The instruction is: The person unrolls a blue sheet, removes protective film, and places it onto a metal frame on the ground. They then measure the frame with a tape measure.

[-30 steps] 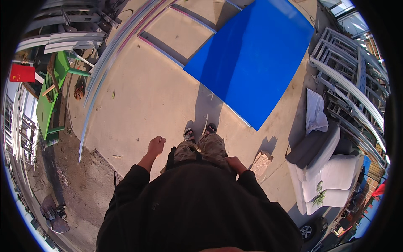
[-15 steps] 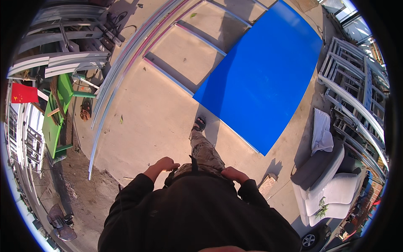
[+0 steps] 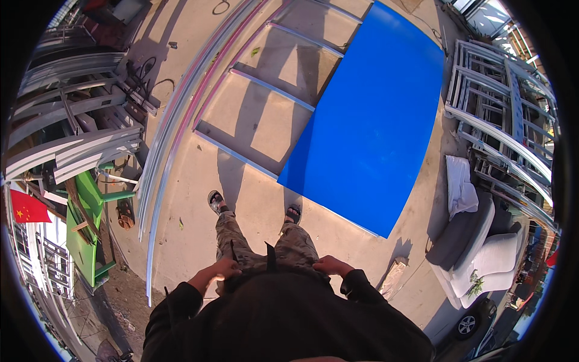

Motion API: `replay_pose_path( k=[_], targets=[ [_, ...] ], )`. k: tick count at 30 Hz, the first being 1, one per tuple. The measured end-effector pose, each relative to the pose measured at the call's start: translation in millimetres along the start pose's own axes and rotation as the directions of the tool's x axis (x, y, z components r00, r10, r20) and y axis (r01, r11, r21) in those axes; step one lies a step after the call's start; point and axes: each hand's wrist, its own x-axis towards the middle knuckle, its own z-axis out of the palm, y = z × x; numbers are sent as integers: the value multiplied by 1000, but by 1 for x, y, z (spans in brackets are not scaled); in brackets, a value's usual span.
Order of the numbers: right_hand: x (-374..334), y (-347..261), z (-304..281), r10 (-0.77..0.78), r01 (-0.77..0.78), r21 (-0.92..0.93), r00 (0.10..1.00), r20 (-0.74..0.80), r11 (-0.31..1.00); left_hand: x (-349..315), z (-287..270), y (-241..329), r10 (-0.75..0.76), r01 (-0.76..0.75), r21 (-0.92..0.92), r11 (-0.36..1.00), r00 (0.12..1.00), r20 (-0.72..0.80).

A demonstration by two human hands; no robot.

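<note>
My left hand [image 3: 224, 268] is closed at the left side of the waist of my camouflage trousers [image 3: 297, 242], its fingers curled against the cloth. My right hand [image 3: 330, 265] grips the trousers at the other hip; its fingertips are partly hidden. Ahead of my feet, a large blue sheet [image 3: 374, 120] covers the right part of a frame of metal bars [image 3: 238, 152]. Both hands are well apart from the sheet and the frame.
Long metal profiles [image 3: 158, 199] lie along the left, beside a green bench-like piece [image 3: 80, 238] and stacked metal parts [image 3: 99, 148]. On the right are stacked white frames [image 3: 482, 90], a white cloth [image 3: 460, 186], a grey padded seat [image 3: 491, 265] and a wood piece [image 3: 395, 276].
My left foot has come into view beside the right one. My left hand has moved down onto the trousers. The view has shifted, so the sheet sits slightly further left.
</note>
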Motion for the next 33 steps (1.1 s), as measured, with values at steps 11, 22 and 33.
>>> replay_pose_path(
  k=[11, 22, 33],
  targets=[
    [86, -147, 120, -92, -41, 382, 942, 324, 923, 2, -219, -78, -257, 254, 127, 959, 589, 766],
    [412, -46, -17, 108, -125, 32, 674, -730, 992, 325, -305, -162, -159, 171, -154, 973, 983, 89],
    [606, 43, -95, -307, -186, -555, 673, -673, 811, 597, -289, -152, 269, -247, 123, 961, 937, -224]
  ],
)
